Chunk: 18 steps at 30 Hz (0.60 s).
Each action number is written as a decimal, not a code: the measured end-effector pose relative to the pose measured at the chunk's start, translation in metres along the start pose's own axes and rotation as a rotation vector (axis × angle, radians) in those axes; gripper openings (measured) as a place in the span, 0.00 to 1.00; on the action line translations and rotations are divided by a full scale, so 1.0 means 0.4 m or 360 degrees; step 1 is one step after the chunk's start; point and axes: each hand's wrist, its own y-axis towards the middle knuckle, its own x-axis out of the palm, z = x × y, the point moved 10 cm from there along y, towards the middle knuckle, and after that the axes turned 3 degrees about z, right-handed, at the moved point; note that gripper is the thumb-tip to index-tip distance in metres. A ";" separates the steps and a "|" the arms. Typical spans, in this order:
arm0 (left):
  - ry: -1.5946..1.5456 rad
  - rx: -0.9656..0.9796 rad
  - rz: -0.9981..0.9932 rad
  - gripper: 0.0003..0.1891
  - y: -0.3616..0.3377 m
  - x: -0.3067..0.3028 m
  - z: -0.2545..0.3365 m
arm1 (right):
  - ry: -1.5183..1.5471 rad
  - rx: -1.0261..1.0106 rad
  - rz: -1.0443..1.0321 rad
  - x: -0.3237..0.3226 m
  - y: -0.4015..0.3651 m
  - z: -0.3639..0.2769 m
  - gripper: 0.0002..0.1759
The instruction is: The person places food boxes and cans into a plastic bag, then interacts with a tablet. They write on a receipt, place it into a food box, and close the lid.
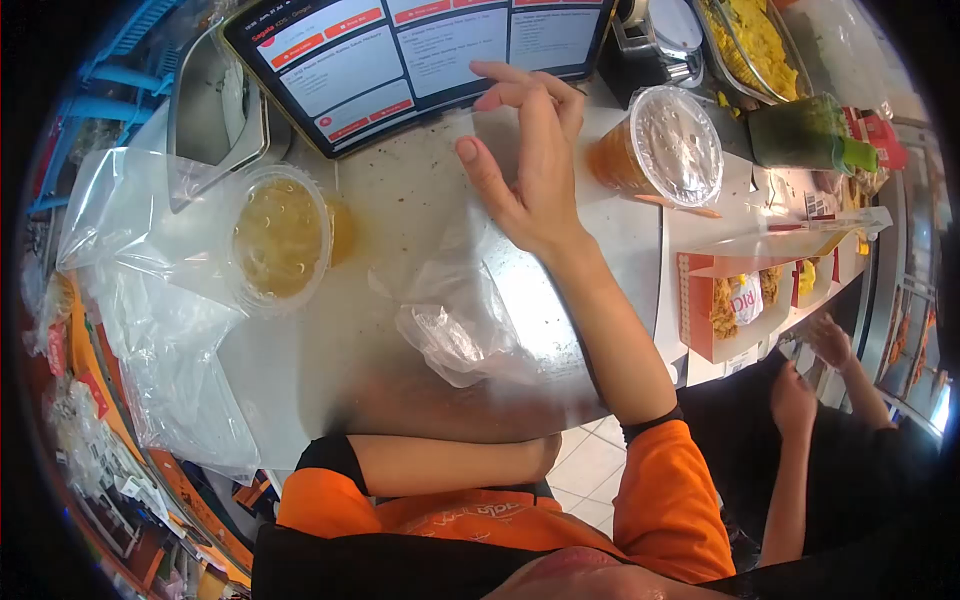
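Note:
My right hand [530, 150] is raised in front of a tablet [400, 75], fingers spread and holding nothing. In this view its index fingertip overlaps the lower part of the screen, which shows order cards with orange buttons. My left forearm lies across my body along the table's near edge; little of my left hand [546, 456] shows, and its fingers are hidden. Below my right wrist lies a crumpled clear plastic bag [455, 335]. A lidded cup of amber drink [665, 150] stands right of my right hand. Farther left is a cup of yellow drink [280, 238].
Clear plastic sheeting [170, 330] covers the left side of the metal table [390, 220]. A metal tray [225, 110] sits at the back left. On the right are food boxes [735, 310], a green bottle [800, 135] and a tray of yellow food [755, 50]. A co-worker's hands [795, 395] show at lower right.

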 end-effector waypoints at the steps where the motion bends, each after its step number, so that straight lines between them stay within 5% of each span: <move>1: 0.0003 0.0011 0.0003 0.10 0.007 -0.003 0.007 | 0.0025 -0.0044 0.0061 -0.009 -0.001 -0.006 0.17; 18: -0.0021 0.0037 0.0055 0.10 0.046 -0.026 0.038 | 0.0061 0.0019 -0.0027 -0.005 -0.002 -0.008 0.08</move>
